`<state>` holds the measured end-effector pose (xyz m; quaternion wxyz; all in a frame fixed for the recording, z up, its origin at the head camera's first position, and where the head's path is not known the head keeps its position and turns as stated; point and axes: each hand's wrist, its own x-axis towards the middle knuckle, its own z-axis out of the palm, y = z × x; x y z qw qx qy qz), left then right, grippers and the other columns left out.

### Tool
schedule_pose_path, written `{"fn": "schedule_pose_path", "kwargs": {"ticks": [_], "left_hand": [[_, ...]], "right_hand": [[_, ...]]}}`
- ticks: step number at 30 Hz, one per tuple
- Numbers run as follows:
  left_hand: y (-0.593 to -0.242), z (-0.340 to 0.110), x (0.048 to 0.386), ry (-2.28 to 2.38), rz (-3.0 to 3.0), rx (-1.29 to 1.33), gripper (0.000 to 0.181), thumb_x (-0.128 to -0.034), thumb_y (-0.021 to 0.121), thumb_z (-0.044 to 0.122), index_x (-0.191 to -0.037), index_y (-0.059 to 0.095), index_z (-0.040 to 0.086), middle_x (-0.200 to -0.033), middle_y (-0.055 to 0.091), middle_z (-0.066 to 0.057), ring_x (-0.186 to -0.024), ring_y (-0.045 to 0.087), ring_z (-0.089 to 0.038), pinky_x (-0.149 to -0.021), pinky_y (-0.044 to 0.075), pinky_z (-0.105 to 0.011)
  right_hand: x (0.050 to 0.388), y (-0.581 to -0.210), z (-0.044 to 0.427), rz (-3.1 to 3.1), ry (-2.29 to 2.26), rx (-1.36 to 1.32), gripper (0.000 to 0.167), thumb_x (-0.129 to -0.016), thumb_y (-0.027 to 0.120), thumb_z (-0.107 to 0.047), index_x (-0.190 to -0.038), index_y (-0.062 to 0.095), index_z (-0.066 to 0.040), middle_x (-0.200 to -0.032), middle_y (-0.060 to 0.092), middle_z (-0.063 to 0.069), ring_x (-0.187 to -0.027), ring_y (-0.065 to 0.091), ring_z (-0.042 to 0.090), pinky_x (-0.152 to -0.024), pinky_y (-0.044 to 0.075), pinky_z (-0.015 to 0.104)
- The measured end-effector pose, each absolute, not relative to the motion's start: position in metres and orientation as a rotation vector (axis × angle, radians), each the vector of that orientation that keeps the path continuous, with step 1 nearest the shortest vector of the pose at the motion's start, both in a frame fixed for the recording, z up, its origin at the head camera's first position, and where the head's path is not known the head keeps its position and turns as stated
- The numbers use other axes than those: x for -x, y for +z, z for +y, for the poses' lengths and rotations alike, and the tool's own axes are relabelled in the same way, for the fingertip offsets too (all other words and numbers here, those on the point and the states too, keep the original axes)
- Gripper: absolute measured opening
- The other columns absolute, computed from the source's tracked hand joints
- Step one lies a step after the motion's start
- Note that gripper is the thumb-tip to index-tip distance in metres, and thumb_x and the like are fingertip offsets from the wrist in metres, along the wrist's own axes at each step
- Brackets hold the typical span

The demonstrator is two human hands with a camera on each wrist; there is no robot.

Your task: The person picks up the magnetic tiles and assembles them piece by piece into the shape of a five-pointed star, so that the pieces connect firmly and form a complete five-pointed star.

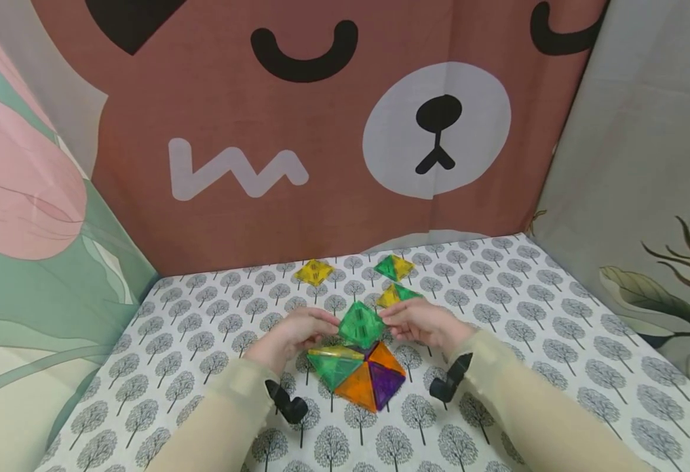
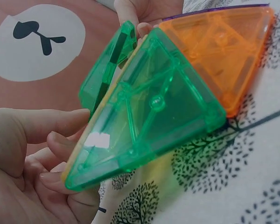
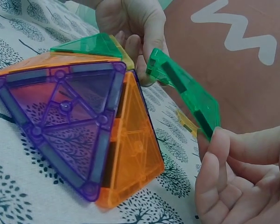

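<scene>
My left hand [image 1: 297, 331] and right hand [image 1: 421, 321] pinch opposite corners of a diamond-shaped pair of green magnetic tiles [image 1: 359, 324]. The pair is held tilted, just behind a dome of triangular magnetic tiles on the cloth. In that dome I see a green triangle [image 2: 154, 102], an orange triangle [image 1: 358, 388], a purple triangle [image 3: 67, 109] and a second orange triangle [image 3: 137, 144]. A yellow tile [image 1: 339, 352] stands along the back of the green triangle, with some left fingers close behind it. The right wrist view shows the right thumb and fingers on the green pair's lower corner.
Farther back lie a yellow tile pair [image 1: 314, 272], a green-and-yellow pair [image 1: 394, 267] and another yellow-and-green pair [image 1: 396, 295], partly behind the right hand. A tree-print cloth [image 1: 215, 328] covers the table. A bear-print curtain [image 1: 321, 216] hangs behind it.
</scene>
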<state>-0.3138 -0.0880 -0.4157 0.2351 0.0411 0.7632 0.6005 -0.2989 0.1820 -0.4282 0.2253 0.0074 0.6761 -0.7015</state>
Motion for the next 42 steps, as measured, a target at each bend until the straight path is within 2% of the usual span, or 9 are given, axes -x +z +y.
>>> {"fn": "schedule_pose_path", "kwargs": {"ticks": [5,11,26,32,42], "left_hand": [[-0.418,-0.089,0.313,1.604,2.108,-0.117,0.017,-0.0826,0.074,0.003,-0.1,0.073,0.004,-0.076,0.065,-0.001,-0.055,0.045,-0.008,-0.049,0.04,-0.019],[-0.421,-0.091,0.312,1.562,2.128,-0.147,0.017,-0.082,0.075,0.005,-0.099,0.073,0.005,-0.065,0.057,0.0,-0.055,0.046,-0.009,-0.048,0.04,-0.019],[-0.426,-0.089,0.314,1.507,2.195,-0.162,0.016,-0.0832,0.076,0.008,-0.099,0.075,0.006,-0.069,0.06,0.0,-0.057,0.048,-0.009,-0.048,0.041,-0.019],[-0.427,-0.09,0.313,1.504,2.199,-0.161,0.016,-0.084,0.076,0.008,-0.099,0.075,0.006,-0.074,0.065,-0.001,-0.058,0.053,-0.01,-0.049,0.043,-0.02],[-0.427,-0.091,0.313,1.477,2.207,-0.176,0.014,-0.0845,0.077,0.011,-0.098,0.075,0.007,-0.076,0.065,-0.002,-0.057,0.052,-0.01,-0.049,0.043,-0.021]], "right_hand": [[0.296,-0.429,0.18,1.862,-1.923,-0.011,0.03,-0.094,0.062,-0.001,-0.123,0.06,0.009,-0.078,0.063,0.005,-0.061,0.059,0.009,-0.062,0.055,0.022],[0.294,-0.434,0.179,1.882,-1.908,-0.004,0.026,-0.093,0.063,-0.001,-0.118,0.064,0.007,-0.08,0.064,0.005,-0.063,0.06,0.01,-0.065,0.056,0.023],[0.294,-0.437,0.177,1.908,-1.886,-0.045,0.027,-0.092,0.063,0.0,-0.118,0.065,0.007,-0.079,0.064,0.006,-0.06,0.059,0.01,-0.055,0.051,0.017],[0.293,-0.437,0.175,1.928,-1.88,-0.046,0.026,-0.092,0.064,0.001,-0.117,0.066,0.006,-0.082,0.064,0.008,-0.06,0.059,0.011,-0.054,0.05,0.017],[0.292,-0.437,0.172,1.985,-1.832,-0.031,0.023,-0.091,0.064,0.001,-0.114,0.068,0.005,-0.085,0.065,0.01,-0.061,0.059,0.012,-0.054,0.048,0.018]]}}
